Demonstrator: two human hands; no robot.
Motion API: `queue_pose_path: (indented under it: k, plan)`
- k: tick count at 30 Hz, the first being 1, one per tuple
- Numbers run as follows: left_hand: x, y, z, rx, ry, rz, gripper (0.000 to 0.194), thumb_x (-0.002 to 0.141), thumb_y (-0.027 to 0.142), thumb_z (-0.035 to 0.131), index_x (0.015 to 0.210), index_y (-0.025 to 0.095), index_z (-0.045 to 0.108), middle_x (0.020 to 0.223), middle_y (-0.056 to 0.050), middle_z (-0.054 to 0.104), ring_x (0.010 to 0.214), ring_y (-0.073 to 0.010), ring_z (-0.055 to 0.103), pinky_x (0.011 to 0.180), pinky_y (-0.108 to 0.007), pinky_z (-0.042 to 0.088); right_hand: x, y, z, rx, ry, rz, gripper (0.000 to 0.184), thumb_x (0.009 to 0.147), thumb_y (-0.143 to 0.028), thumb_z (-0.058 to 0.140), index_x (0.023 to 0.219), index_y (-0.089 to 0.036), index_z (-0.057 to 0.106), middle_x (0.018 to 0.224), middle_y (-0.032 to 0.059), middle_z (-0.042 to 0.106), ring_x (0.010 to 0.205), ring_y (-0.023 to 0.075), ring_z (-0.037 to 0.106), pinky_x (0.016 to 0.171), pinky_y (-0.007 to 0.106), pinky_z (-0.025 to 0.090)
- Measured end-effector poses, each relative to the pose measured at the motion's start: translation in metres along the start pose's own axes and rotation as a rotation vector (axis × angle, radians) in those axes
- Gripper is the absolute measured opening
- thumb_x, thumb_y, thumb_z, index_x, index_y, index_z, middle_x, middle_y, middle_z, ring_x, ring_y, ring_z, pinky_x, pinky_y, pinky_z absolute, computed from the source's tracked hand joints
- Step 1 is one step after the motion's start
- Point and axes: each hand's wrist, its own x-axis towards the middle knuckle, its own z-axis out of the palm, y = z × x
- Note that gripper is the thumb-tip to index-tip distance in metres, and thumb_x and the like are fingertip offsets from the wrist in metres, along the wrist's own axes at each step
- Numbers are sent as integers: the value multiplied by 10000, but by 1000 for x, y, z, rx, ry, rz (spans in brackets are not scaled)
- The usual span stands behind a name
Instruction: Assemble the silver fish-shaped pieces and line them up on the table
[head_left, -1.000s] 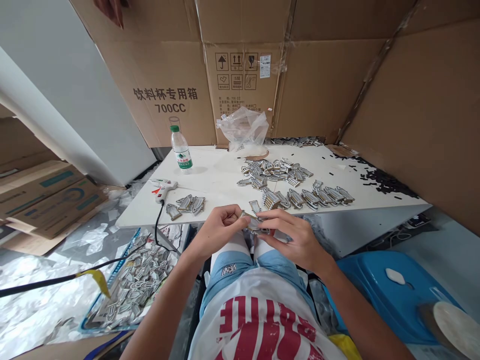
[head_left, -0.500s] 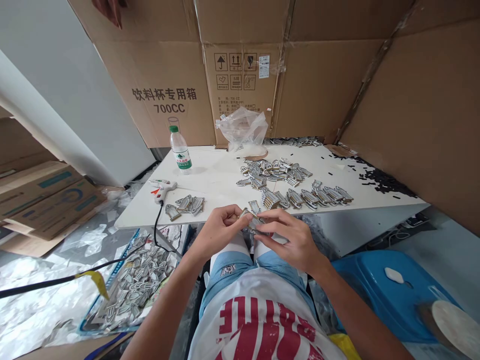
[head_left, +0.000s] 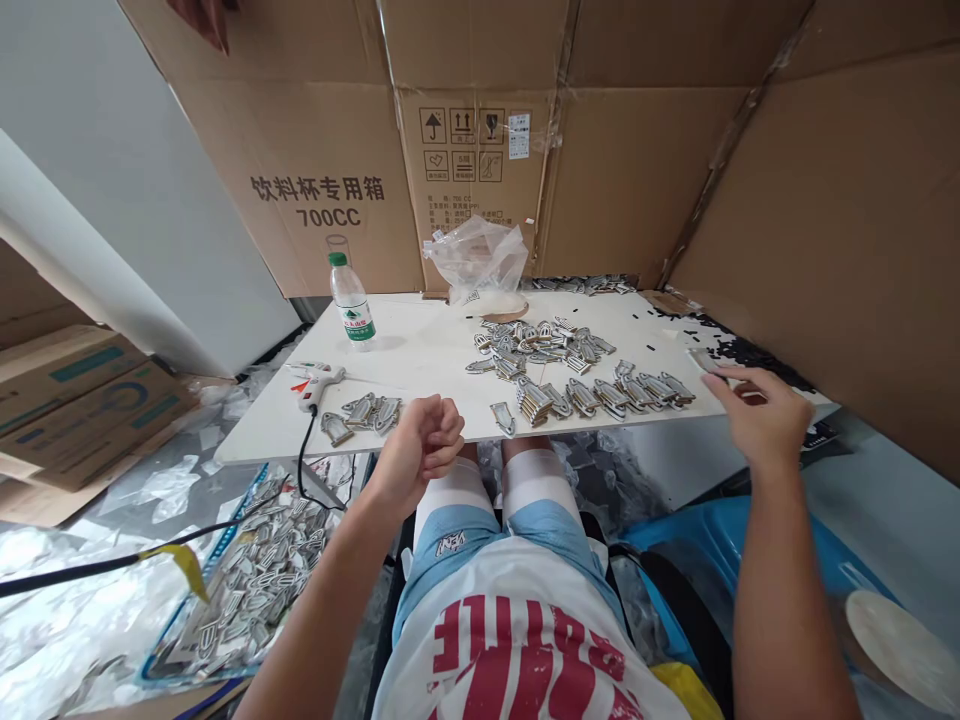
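Observation:
My right hand (head_left: 769,415) is out over the right side of the table, pinching a small flat grey piece (head_left: 703,360) between thumb and fingertips. That piece is beside the scattered black bits (head_left: 750,350). Near the table's front edge, my left hand (head_left: 427,435) is closed with its fingers curled in; whether anything is inside is hidden. A single arch-shaped grey piece (head_left: 503,418) lies on the table between my hands. Right of it runs a row of overlapping pieces (head_left: 600,396), with a looser heap (head_left: 536,348) behind.
A white glue gun (head_left: 319,385) and a small group of pieces (head_left: 360,412) lie on the left of the table (head_left: 420,365). A water bottle (head_left: 352,305) and a plastic bag (head_left: 480,260) stand farther back. Below left is a blue-rimmed basket (head_left: 225,540) of pieces.
My hands have parted. The right hand has swung far right and forward with a grey piece; the left has drawn slightly left and curled. The view has shifted a little to the right.

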Motion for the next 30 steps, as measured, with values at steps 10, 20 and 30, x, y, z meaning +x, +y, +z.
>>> queue_pose_path:
  k: [10, 20, 30]
  plan:
    - [0, -2, 2, 3, -61, -49, 227, 870, 288, 583, 718, 182, 452, 707, 65, 247, 528, -70, 151, 447, -184, 132, -20, 110, 17, -231, -59, 269, 474, 809, -651, 755, 875, -188, 834, 607, 51, 657, 692, 290, 635, 815, 449, 484]
    - [-1, -4, -1, 168, -26, 13, 162, 897, 297, 664, 821, 155, 649, 699, 52, 359, 534, -57, 229, 480, -211, 139, 5, 87, 23, -346, -65, 161, 505, 946, -313, 456, 1274, -92, 770, 1263, 276, 735, 1029, 334, 651, 1011, 477, 434]
    - [-6, 1, -1, 342, -4, 80, 400, 801, 475, 934, 998, 156, 795, 774, -19, 669, 547, -48, 294, 476, -231, 144, 98, 33, 128, -522, -651, 193, 282, 721, -514, 831, 766, -237, 799, 954, 130, 805, 986, 355, 701, 971, 499, 492]
